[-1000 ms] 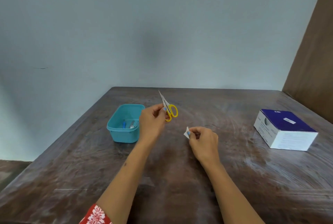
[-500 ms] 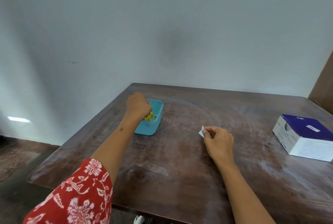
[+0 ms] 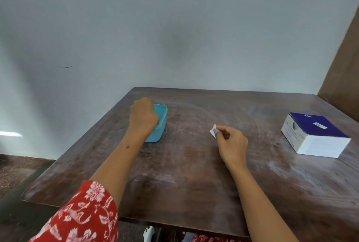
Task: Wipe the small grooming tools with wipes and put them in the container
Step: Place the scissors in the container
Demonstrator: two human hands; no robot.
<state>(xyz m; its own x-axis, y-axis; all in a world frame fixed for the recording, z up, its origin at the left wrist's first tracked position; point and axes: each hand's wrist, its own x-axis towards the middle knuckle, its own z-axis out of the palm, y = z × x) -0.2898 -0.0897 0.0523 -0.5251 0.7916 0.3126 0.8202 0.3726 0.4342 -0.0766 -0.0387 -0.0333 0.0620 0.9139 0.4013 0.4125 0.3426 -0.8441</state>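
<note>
A teal plastic container [image 3: 162, 123] stands on the left part of the dark wooden table [image 3: 184, 167]. My left hand [image 3: 143, 116] hangs over its near end with the knuckles up and the fingers dipping inside, hidden from view. The yellow-handled scissors do not show; whatever lies in the container is covered by that hand. My right hand [image 3: 232, 143] hovers over the table's middle, thumb and forefinger pinching a small white wipe with a blue patch [image 3: 213, 131].
A white box with a dark blue top [image 3: 314, 136] lies at the right of the table. A brown panel rises at the far right behind it. The table's left edge drops to the floor close to the container.
My left hand carried the yellow scissors from the table's middle leftward into the teal container, where they are now hidden. The right hand kept its pinch on the wipe. The camera swung left.
</note>
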